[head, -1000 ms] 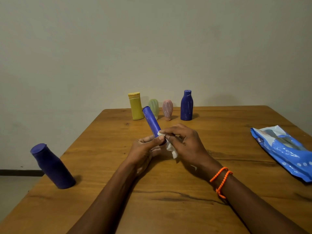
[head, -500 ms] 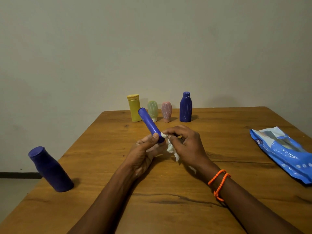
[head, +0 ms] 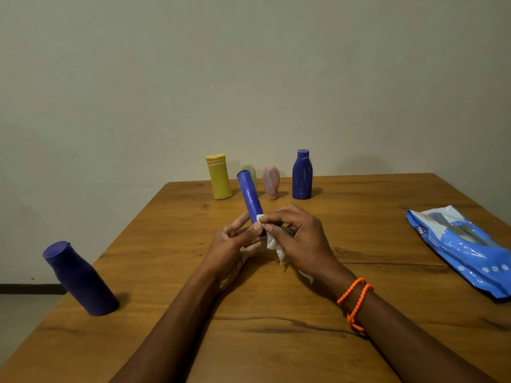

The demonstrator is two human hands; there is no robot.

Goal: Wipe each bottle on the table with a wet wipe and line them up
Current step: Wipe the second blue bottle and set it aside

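— Hands first: how is the blue tube (head: pixel 251 197) held?

— Its lower end is pinched by the left hand (head: pixel 235 246), while a wet wipe (head: pixel 272 241) is pressed against it by the right hand (head: pixel 300 240).

— Risks, left to right?

— The dark purple bottle (head: pixel 80 279) near the table (head: pixel 166 272) edge could be knocked off by an elbow. The damp tube might slip. The far row, from yellow bottle (head: pixel 219 177) to navy bottle (head: pixel 302 175), could be toppled during placement.

Both your forearms reach forward and converge at centre. Your left hand (head: pixel 235 246) is cupped, palm turned inward, thumb and fingers pinched closed at its tips. Your right hand (head: pixel 300 239) is curled knuckles-up, fingertips pinched and meeting the left thumb; wrist carries orange bands.
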